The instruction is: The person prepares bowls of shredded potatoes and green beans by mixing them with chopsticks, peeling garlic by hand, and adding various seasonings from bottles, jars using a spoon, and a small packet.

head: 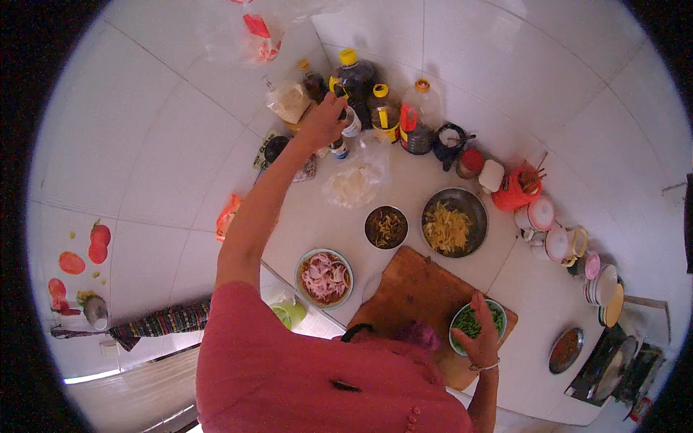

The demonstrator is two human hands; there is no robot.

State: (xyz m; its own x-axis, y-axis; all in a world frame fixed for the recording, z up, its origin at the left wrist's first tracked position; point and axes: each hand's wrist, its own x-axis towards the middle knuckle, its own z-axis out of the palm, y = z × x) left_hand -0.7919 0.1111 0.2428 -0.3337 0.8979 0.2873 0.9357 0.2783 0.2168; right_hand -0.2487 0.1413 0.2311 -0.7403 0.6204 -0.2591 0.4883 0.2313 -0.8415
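My left hand reaches into the bottles at the back corner, beside a white-labelled jar and a large dark bottle with a yellow cap; whether its fingers grip anything is unclear. Fingers apart, my right hand is over a bowl of chopped greens on a wooden cutting board. Sliced pinkish onion fills a bowl left of the board. Behind the board are a small metal bowl of dark strips and a larger one of yellowish shreds. Something purple lies partly hidden near my chest.
A clear bag of pale food lies behind the bowls. Sauce and oil bottles, a red utensil holder, lidded containers and stacked dishes line the wall. At right are a dish of reddish food and a stove.
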